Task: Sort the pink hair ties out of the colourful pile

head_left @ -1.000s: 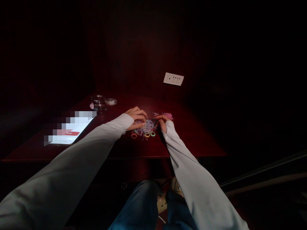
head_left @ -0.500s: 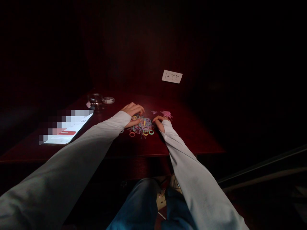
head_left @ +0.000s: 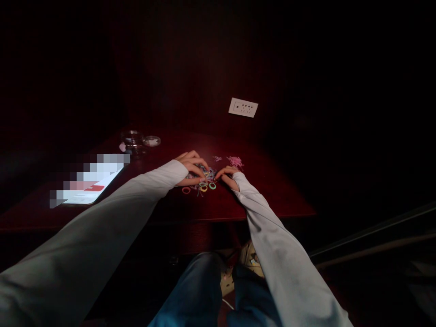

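Note:
A mixed pile of small coloured bands (head_left: pixel 211 175) lies on the dark red table (head_left: pixel 272 195). Over its left part is my left hand (head_left: pixel 194 167), fingers bent and thumb low against the pile; something too small to make out may be between the fingertips. My right hand (head_left: pixel 229 175) rests at the pile's right edge, fingers bent close together, its fingertips' contents hidden. Near the front lie an orange ring (head_left: pixel 185 190), a yellow ring (head_left: pixel 203 187) and a green ring (head_left: pixel 212 185). Beyond my right hand sits a pink heap (head_left: pixel 235 161), with a small purple cluster (head_left: pixel 217 159) beside it.
A lit phone or tablet (head_left: pixel 98 181), partly pixelated, lies at the left. Behind it stands a clear jar (head_left: pixel 132 138) beside a round clear lid (head_left: pixel 151 141). A white socket plate (head_left: pixel 243 107) is on the back wall. The table's front edge runs below my forearms.
My left hand has shifted right and nearer over the pile, covering more of it. My right hand has moved slightly nearer to me. The whole view has shifted a little.

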